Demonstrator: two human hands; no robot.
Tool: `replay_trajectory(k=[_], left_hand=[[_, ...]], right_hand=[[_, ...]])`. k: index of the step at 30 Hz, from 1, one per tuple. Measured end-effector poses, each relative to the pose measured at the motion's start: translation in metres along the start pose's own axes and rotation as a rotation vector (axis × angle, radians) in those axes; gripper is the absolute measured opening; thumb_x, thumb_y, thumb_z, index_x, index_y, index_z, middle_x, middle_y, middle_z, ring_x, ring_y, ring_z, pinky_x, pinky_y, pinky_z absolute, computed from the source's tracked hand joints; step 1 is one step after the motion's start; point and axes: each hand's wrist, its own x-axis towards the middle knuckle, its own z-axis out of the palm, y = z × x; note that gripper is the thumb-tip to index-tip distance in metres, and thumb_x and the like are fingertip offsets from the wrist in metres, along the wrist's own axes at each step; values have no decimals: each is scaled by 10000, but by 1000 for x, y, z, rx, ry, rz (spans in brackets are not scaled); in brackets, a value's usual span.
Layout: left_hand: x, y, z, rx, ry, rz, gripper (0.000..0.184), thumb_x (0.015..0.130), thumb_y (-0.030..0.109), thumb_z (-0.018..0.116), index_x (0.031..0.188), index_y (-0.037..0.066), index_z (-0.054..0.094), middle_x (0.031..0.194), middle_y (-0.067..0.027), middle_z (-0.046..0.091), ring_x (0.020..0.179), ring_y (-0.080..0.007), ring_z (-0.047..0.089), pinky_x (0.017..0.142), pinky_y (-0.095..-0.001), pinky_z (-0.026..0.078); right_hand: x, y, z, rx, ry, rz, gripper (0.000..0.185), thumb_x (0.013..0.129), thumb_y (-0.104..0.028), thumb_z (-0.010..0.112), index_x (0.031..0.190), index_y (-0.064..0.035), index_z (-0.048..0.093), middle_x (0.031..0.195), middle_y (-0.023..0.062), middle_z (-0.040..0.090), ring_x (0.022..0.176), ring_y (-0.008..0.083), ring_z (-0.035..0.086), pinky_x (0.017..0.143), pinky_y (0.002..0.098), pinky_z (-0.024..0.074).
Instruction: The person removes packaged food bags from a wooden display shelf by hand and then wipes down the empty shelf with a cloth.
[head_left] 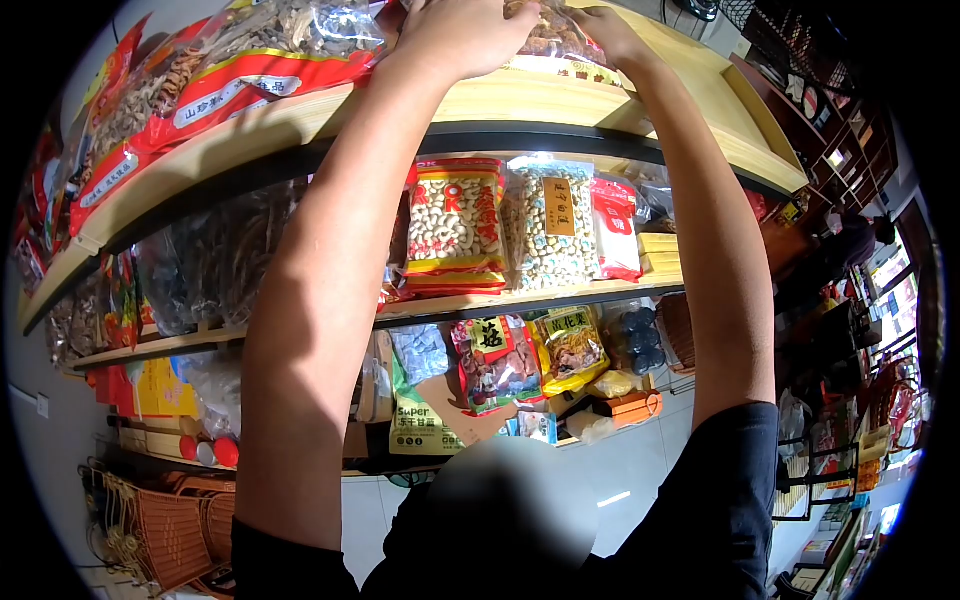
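Observation:
On the top shelf, a clear plastic bag of brown dried food (560,38) with a yellow and red lower band lies between my hands. My left hand (465,38) grips its left side, thumb over the plastic, with the other fingertips partly cut off by the upper edge of the view. My right hand (612,36) holds the bag's right side, its fingers bent over the edge. Left of my left hand lies a large bag of sliced dried goods (290,45) with a red band. The exact contents of the held bag are hard to make out.
The wooden top shelf (700,75) has a raised right rim. Below stand a cashew bag (455,225), a bag of pale round seeds (555,230) and a red-white packet (616,235). Lower sit colourful packets (495,365). Wicker baskets (170,530) are at lower left.

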Motion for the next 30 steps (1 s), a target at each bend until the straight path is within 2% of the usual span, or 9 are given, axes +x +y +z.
replay_trajectory(k=[2, 8, 10, 13, 17, 19, 25, 30], left_hand=[[1, -2, 1, 4, 5, 15, 523, 983, 347, 452, 1418, 58, 417, 1448, -217, 413, 1352, -353, 372, 1122, -454, 297], [2, -4, 4, 0, 9, 21, 526, 989, 342, 445, 1428, 56, 400, 1454, -212, 407, 1358, -350, 365, 1126, -453, 294], [1, -2, 1, -12, -25, 1, 531, 993, 343, 439, 1434, 51, 391, 1465, -210, 394, 1367, -345, 356, 1132, -452, 287], [-4, 8, -5, -30, -52, -59, 533, 998, 344, 433, 1437, 45, 384, 1476, -207, 380, 1372, -343, 352, 1135, -450, 282], [-3, 8, -5, -19, -78, -93, 541, 1002, 351, 423, 1441, 38, 376, 1482, -207, 371, 1379, -339, 342, 1140, -448, 274], [-2, 4, -2, -29, -32, -19, 548, 1002, 358, 420, 1440, 33, 374, 1480, -209, 373, 1385, -339, 331, 1143, -449, 266], [-1, -2, 2, -15, -1, 43, 545, 998, 361, 423, 1427, 26, 392, 1474, -212, 379, 1382, -342, 329, 1143, -447, 263], [-1, -5, 4, -29, 2, 50, 531, 996, 352, 428, 1416, 29, 410, 1465, -215, 390, 1377, -344, 335, 1139, -450, 269]], right_hand=[[-3, -4, -1, 12, -3, 26, 523, 959, -436, 514, 1211, 12, 610, 1152, 203, 650, 1018, 305, 604, 860, 395, 471], [17, 16, 6, -44, 40, -81, 525, 959, -441, 517, 1170, 26, 632, 1103, 212, 667, 988, 298, 619, 849, 396, 482], [18, 15, 6, -43, 39, -28, 520, 962, -426, 518, 1167, 39, 628, 1079, 212, 675, 965, 292, 630, 835, 399, 490], [16, 15, 7, 24, 25, -92, 517, 968, -419, 509, 1155, 47, 632, 1058, 209, 682, 941, 288, 638, 817, 398, 496], [15, 11, 4, 9, -12, -58, 514, 970, -413, 504, 1138, 53, 640, 1046, 208, 686, 938, 284, 641, 811, 392, 497], [14, 11, 3, 6, -2, -33, 514, 969, -414, 503, 1123, 55, 648, 1035, 214, 687, 931, 289, 644, 812, 395, 497], [11, 9, 5, -42, 51, -45, 533, 964, -438, 501, 1111, 50, 658, 1023, 209, 694, 908, 304, 649, 811, 405, 496], [7, 0, 0, -88, 0, -25, 527, 962, -441, 505, 1077, 44, 676, 1009, 206, 698, 899, 297, 650, 802, 402, 495]])
